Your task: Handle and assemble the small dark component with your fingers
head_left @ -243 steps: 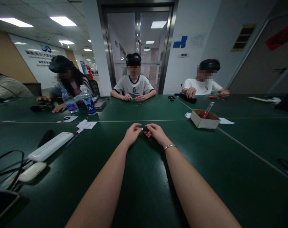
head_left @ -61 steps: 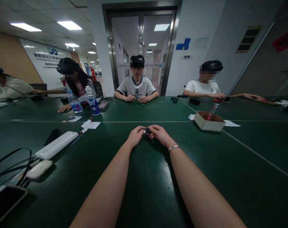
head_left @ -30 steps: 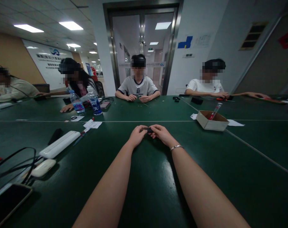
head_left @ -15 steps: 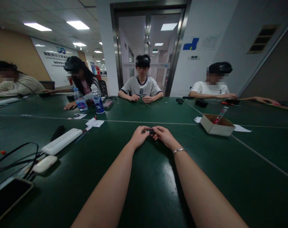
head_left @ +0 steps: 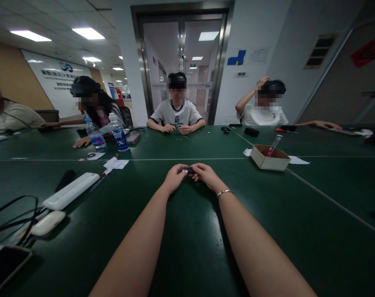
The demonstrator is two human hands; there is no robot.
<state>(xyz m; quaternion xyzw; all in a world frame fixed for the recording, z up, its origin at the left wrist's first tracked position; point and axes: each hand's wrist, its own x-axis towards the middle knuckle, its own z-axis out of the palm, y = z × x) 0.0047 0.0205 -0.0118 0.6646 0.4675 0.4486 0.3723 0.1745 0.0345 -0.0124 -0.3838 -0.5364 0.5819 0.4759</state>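
Over the middle of the green table (head_left: 190,231), my two hands meet at a small black stick with a silver end (head_left: 190,170). It looks like a USB flash drive, but is too small to be sure. My left hand (head_left: 175,178) is closed, its thumb and fingers pinching the silver end. The black body is between the thumb and fingers of my right hand (head_left: 205,174), also closed. Fingers cover part of the stick. A silver bracelet (head_left: 225,192) circles my right wrist.
A box (head_left: 270,160) holding a red-and-clear tube stands at right. Left lie a white power bank (head_left: 71,192), a white case (head_left: 48,223), cables and a phone (head_left: 8,266). Two bottles (head_left: 119,136) stand farther off. Several people sit across the table.
My head view has swung left and back over the last second. Both hands keep hold of the black stick. The person at far right has raised a hand to their head.
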